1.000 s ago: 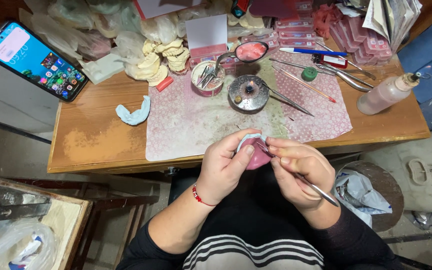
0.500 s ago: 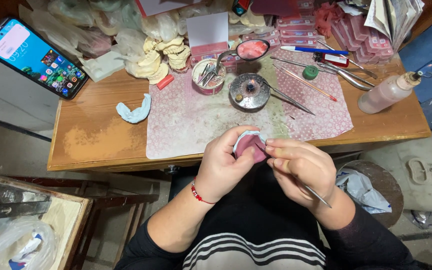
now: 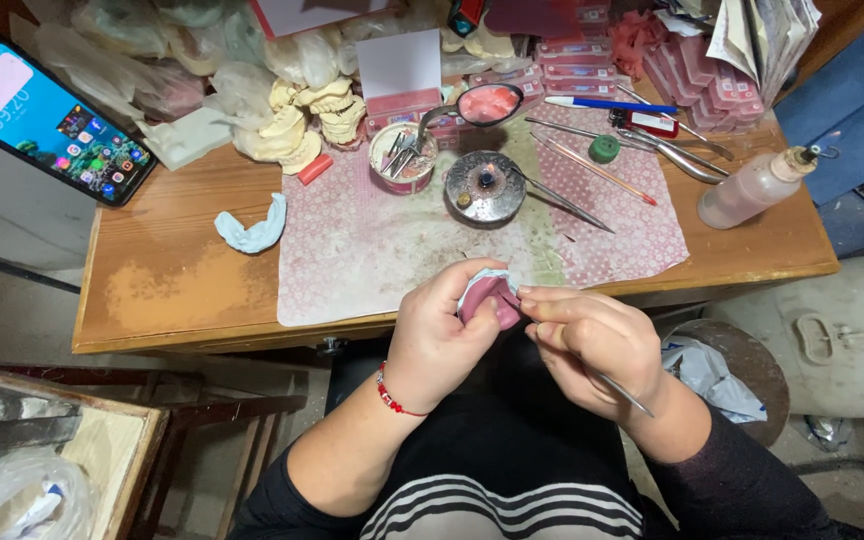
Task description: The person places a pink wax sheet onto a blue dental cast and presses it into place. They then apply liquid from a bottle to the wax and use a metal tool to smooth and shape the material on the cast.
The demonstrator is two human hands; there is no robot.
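The left hand (image 3: 439,335) grips a pink, white-edged dental plate (image 3: 487,295) while the right hand (image 3: 592,345) holds a thin metal tool (image 3: 624,394).

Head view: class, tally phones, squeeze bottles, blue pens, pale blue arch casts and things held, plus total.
Phone: 1
Squeeze bottle: 1
Blue pen: 1
Pale blue arch cast: 1
Pink piece, left hand: 1
Metal tool, right hand: 1
Total: 6

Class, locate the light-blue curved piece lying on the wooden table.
The light-blue curved piece lies left of the patterned mat, below the pale plaster casts.
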